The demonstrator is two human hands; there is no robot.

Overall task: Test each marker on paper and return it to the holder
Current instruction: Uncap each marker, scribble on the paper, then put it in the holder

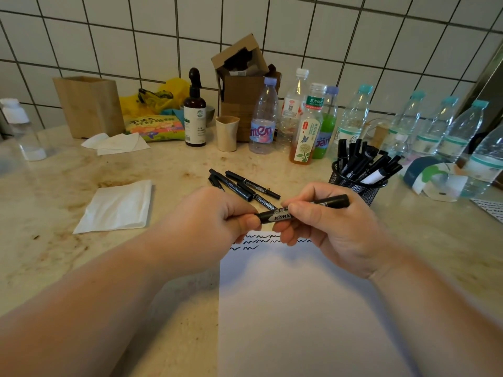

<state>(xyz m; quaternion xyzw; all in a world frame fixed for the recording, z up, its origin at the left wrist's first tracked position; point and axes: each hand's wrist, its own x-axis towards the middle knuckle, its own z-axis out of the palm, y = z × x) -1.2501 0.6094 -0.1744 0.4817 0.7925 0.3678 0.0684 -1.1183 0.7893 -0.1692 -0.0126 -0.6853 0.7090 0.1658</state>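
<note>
Many black markers (364,165) stand bunched in black wire-mesh cup holder (359,187) on beige marble tabletop (174,161). Several loose thin black pens (242,185) lie beyond hands. White paper sheet (294,308) smooth, black squiggles along top edge. Left hand (217,217) grip pinches one end of black cylindrical marker with white label (302,210); right hand (324,221) grip curled round barrel, marker held level above paper.

markers (245,186) behind paper (299,308), holder (353,183) right
</note>
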